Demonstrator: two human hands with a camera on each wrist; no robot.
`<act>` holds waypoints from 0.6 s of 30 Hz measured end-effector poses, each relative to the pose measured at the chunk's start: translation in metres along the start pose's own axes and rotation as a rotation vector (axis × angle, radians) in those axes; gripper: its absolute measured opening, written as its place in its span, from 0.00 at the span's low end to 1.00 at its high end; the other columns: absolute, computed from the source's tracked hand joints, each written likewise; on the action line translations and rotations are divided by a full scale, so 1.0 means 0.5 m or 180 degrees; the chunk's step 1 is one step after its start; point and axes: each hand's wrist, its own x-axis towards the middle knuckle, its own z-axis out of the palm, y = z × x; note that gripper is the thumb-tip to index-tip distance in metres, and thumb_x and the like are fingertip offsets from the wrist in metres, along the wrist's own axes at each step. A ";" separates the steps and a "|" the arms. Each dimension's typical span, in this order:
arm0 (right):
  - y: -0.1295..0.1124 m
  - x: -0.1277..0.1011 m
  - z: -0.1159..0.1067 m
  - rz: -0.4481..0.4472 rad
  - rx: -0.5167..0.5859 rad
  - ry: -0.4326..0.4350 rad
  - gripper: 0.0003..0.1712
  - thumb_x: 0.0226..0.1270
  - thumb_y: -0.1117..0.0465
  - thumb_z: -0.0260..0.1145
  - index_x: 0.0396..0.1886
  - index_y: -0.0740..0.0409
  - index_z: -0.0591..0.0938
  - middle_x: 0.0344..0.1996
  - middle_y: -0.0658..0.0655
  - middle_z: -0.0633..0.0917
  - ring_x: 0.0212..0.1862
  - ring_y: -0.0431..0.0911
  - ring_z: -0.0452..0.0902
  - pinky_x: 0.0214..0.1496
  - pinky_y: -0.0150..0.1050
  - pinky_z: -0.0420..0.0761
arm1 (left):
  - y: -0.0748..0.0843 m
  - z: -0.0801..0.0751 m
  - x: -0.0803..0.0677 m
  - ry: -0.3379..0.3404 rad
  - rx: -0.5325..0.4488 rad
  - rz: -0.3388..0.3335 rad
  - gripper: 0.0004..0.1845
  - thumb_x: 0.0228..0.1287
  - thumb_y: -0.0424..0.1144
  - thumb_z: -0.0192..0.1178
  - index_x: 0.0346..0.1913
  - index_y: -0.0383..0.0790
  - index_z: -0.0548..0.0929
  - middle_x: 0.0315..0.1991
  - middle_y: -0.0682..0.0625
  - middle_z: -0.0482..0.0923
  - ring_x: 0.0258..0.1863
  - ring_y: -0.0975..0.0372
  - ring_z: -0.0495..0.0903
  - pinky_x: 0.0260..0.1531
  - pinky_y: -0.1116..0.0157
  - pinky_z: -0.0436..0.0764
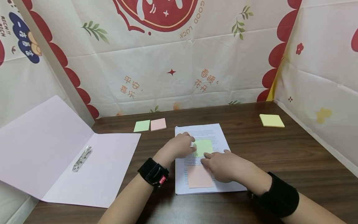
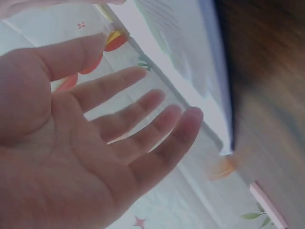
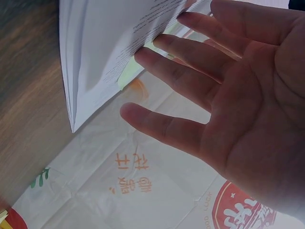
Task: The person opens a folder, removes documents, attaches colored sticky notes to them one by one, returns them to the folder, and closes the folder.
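A stack of printed pages (image 1: 223, 186) lies on the table in front of me. A green sticky note (image 1: 203, 146) sits on the upper part of the top page, and a pink sticky note (image 1: 199, 179) lies below it. My left hand (image 1: 180, 146) is at the green note's left edge; its fingers look loosely extended in the left wrist view. From the right, my right hand (image 1: 227, 166) reaches over the page, fingertips at the green note's lower edge. The right wrist view shows its fingers (image 3: 176, 71) straight and spread against the page. Neither hand grips anything.
An open pale pink folder (image 1: 112, 168) with a metal clip (image 1: 82, 159) lies at the left. Behind the pages are a green note pad (image 1: 141, 126) and a pink note pad (image 1: 158, 124). A yellow note pad (image 1: 272, 120) is at the back right. Printed cloth walls enclose the table.
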 end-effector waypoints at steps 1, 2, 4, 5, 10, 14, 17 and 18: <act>0.000 0.000 0.000 0.0000 0.0000 -0.0003 0.24 0.76 0.64 0.62 0.70 0.55 0.81 0.75 0.61 0.78 0.75 0.61 0.76 0.70 0.77 0.70 | 0.004 0.000 -0.002 -0.0008 0.0150 0.0059 0.23 0.80 0.48 0.59 0.69 0.40 0.82 0.72 0.42 0.78 0.72 0.47 0.77 0.72 0.49 0.78; 0.000 -0.001 -0.001 0.0000 -0.0003 -0.0007 0.25 0.75 0.65 0.62 0.70 0.55 0.81 0.75 0.61 0.78 0.75 0.61 0.76 0.70 0.77 0.70 | 0.008 -0.001 -0.004 -0.0036 0.0250 0.0115 0.24 0.81 0.48 0.57 0.70 0.40 0.81 0.74 0.42 0.76 0.74 0.46 0.75 0.73 0.49 0.76; 0.000 -0.001 -0.002 0.0004 0.0001 -0.0017 0.26 0.74 0.66 0.63 0.71 0.55 0.81 0.75 0.61 0.77 0.75 0.60 0.75 0.71 0.77 0.69 | 0.014 -0.002 -0.007 -0.0134 0.0301 0.0197 0.24 0.83 0.48 0.55 0.72 0.40 0.80 0.76 0.42 0.74 0.77 0.45 0.72 0.77 0.48 0.72; 0.000 -0.001 -0.003 0.0008 0.0009 -0.0022 0.27 0.74 0.67 0.63 0.71 0.55 0.81 0.76 0.61 0.77 0.76 0.60 0.75 0.71 0.77 0.69 | 0.015 -0.003 -0.007 -0.0187 0.0302 0.0229 0.24 0.83 0.48 0.54 0.72 0.40 0.79 0.77 0.43 0.73 0.78 0.45 0.70 0.78 0.49 0.70; 0.001 -0.001 -0.002 0.0026 0.0026 -0.0043 0.28 0.73 0.67 0.64 0.71 0.55 0.81 0.76 0.61 0.77 0.76 0.60 0.75 0.71 0.78 0.68 | 0.017 -0.003 -0.009 -0.0396 0.0259 0.0246 0.25 0.85 0.48 0.51 0.74 0.39 0.77 0.79 0.42 0.71 0.82 0.46 0.65 0.82 0.49 0.65; 0.001 -0.001 -0.001 0.0032 0.0017 -0.0051 0.28 0.72 0.67 0.64 0.71 0.55 0.81 0.76 0.61 0.77 0.76 0.60 0.75 0.72 0.77 0.68 | 0.013 0.002 -0.007 -0.0399 0.0301 0.0231 0.22 0.84 0.47 0.52 0.68 0.38 0.81 0.75 0.44 0.75 0.80 0.46 0.68 0.78 0.49 0.70; 0.001 -0.001 -0.001 0.0034 0.0013 -0.0052 0.28 0.72 0.67 0.64 0.71 0.55 0.81 0.76 0.61 0.77 0.76 0.59 0.75 0.72 0.77 0.68 | 0.009 0.005 -0.005 -0.0417 0.0233 0.0239 0.17 0.84 0.46 0.52 0.57 0.40 0.86 0.66 0.46 0.82 0.72 0.50 0.77 0.71 0.54 0.78; 0.001 -0.001 -0.001 0.0034 0.0016 -0.0056 0.28 0.72 0.68 0.64 0.71 0.55 0.81 0.76 0.61 0.77 0.76 0.59 0.75 0.72 0.77 0.68 | 0.008 0.006 -0.005 -0.0437 0.0186 0.0240 0.15 0.84 0.46 0.52 0.52 0.41 0.87 0.66 0.46 0.82 0.68 0.53 0.79 0.67 0.56 0.79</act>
